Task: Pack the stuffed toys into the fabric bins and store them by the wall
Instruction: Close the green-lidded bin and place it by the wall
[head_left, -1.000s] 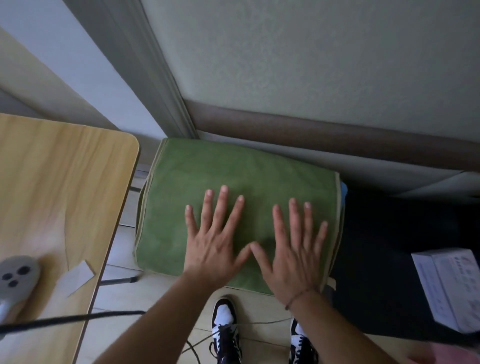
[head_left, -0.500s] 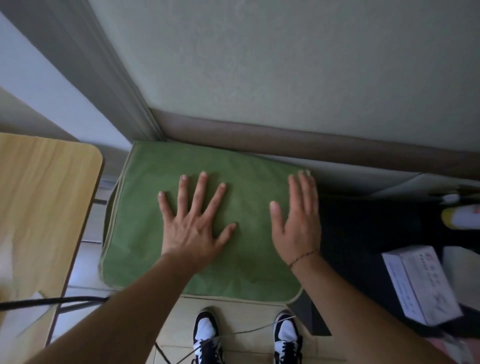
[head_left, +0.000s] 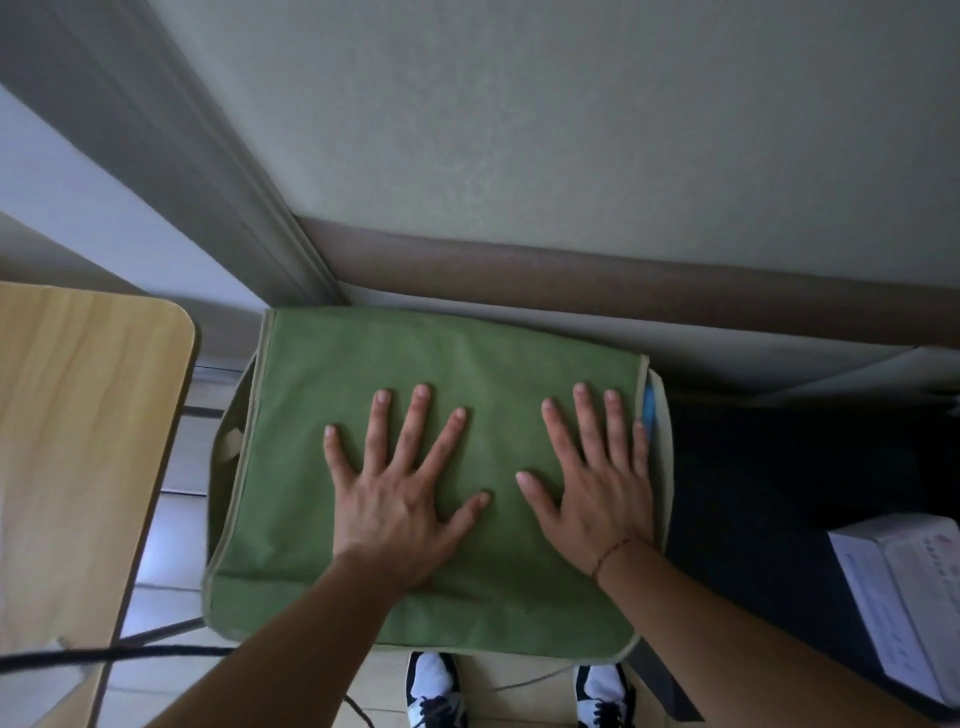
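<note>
A green fabric bin (head_left: 322, 519) with its lid flap closed stands on the floor against the wall, in the corner. My left hand (head_left: 400, 488) lies flat on the middle of the lid with its fingers spread. My right hand (head_left: 597, 478) lies flat on the lid's right part, fingers straight, the little finger near the right edge. A sliver of something blue (head_left: 648, 410) shows at the bin's right rim. The stuffed toys are hidden under the lid.
A wooden table (head_left: 78, 441) stands to the left, with a black cable (head_left: 104, 656) across its near corner. The brown baseboard (head_left: 623, 280) runs behind the bin. A dark mat (head_left: 769, 493) and a white box (head_left: 904, 597) lie at the right. My shoes (head_left: 434, 686) are under the bin's near edge.
My right hand has moved from beside my left hand toward the lid's right edge and spread flat there. My left hand stays flat on the lid. The view has shifted.
</note>
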